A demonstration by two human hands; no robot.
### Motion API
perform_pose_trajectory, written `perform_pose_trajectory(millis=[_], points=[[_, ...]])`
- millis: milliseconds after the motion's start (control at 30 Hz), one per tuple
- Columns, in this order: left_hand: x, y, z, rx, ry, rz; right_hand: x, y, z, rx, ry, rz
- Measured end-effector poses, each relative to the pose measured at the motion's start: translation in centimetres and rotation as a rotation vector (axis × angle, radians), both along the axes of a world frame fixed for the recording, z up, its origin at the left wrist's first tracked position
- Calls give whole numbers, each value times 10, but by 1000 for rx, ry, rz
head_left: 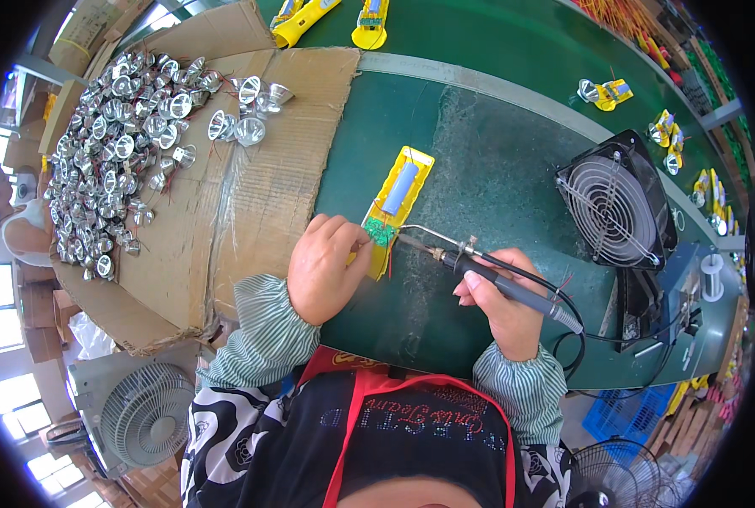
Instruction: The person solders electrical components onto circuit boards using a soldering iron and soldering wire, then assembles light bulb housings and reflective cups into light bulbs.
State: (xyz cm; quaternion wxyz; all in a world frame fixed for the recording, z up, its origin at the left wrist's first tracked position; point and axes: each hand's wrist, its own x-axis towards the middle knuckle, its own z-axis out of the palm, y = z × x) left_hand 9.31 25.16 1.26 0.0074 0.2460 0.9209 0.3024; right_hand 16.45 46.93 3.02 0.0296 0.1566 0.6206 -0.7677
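Note:
A yellow flashlight housing half (420,167) lies on the green bench in front of me, with a blue cylindrical battery (401,188) in its upper part. Below the battery is a small green circuit board (380,232) with thin wires. My left hand (328,264) is closed, fingertips pinched at the board's left edge; whatever is between them is hidden. A soldering iron (517,293) is gripped in my right hand (513,317), its tip pointing left at the board's right edge. A thin bent metal tube (436,234) clamped to the iron also reaches toward the board.
On the left, a cardboard tray (288,127) carries a heap of silvery reflectors (123,148). A black metal-grilled fan (614,207) stands at right, near a spool (712,275). Beyond the bench's metal edge lie more yellow housings (369,25). The iron's black cable (576,309) loops beside my right wrist.

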Motion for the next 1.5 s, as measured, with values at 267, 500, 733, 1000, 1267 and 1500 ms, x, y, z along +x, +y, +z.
perform_pose_trajectory(millis=[267,500,733,1000,1267,1500], points=[[5,-7,7,-47,14,-20,8,5,1,4,31,-2],[22,-16,15,67,-59,14,11,5,2,4,32,-19],[17,-14,3,247,-290,257,10,4,3,25,52,-26],[4,-6,-2,69,3,114,1,-10,-1,11,70,4],[3,-3,-3,69,-43,101,-7,-17,-8,-2,15,35],[1,-5,-2,26,-75,80,-11,-18,-11,-11,-8,53]])
